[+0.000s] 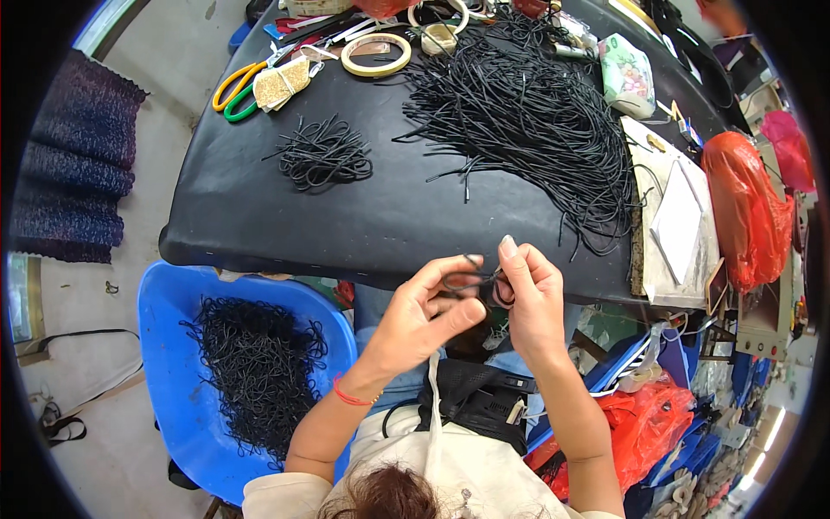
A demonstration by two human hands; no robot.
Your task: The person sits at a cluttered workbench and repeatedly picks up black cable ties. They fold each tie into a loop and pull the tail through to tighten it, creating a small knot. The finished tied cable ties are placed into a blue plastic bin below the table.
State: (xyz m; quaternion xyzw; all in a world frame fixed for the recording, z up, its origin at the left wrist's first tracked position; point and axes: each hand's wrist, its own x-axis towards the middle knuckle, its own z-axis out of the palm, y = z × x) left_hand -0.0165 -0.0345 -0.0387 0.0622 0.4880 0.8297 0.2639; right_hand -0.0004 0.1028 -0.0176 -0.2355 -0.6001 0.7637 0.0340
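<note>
A thin black cord (451, 281) is looped between my two hands, just past the table's near edge. My right hand (534, 303) pinches the cord between thumb and fingers. My left hand (424, 316), with a red band at the wrist, has its fingers curled about the loop; its fingertips are partly hidden and blurred. Beyond my hands, a large heap of straight black cords (536, 121) covers the right part of the black table (363, 229). To its left lies a small pile of looped black cords (324, 156).
At lower left a blue tub (160, 363) holds many tangled black cords (255, 372). Scissors with orange and green handles (238, 91) and a tape roll (376, 54) lie at the far left of the table. A tissue pack (627, 73) and red plastic bag (743, 212) are at right.
</note>
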